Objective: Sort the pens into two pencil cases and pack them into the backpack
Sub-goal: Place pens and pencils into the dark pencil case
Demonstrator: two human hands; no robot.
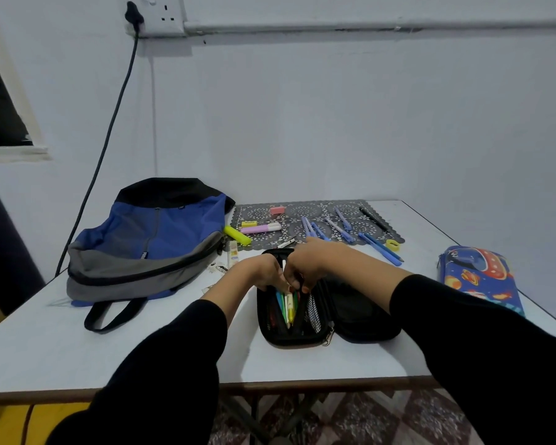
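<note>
— Hands first: how do they sit?
— Left hand (267, 273) and right hand (305, 261) meet knuckle to knuckle over the far end of the black pencil case (360, 313). Both have their fingers curled, tips down among the pens (288, 305) inside, pinching at them. Which pen each one has, I cannot tell.
— And the case itself?
— It lies opened flat on the tabletop (174, 348), near the front edge. Green, white, yellow and red pens are packed in its left half; the right half lies beside it, dark inside.
— What is behind the hands?
— A lace mat (260, 213) with several blue pens (344, 221) scattered over it and a black pen (374, 220) at its right end. A yellow sharpener (393, 244) sits by the mat's near right corner. Toward the left are a pink eraser (277, 209), a yellow eraser (248, 223) and a pink highlighter (260, 228). A yellow highlighter (237, 235) lies at the mat's left edge.
— The other case, the bag?
— A blue pencil case (482, 277) printed with planets lies at the right edge, well apart from the black one. The backpack (148, 239), blue, grey and black, lies at the left, one strap trailing toward the front.
</note>
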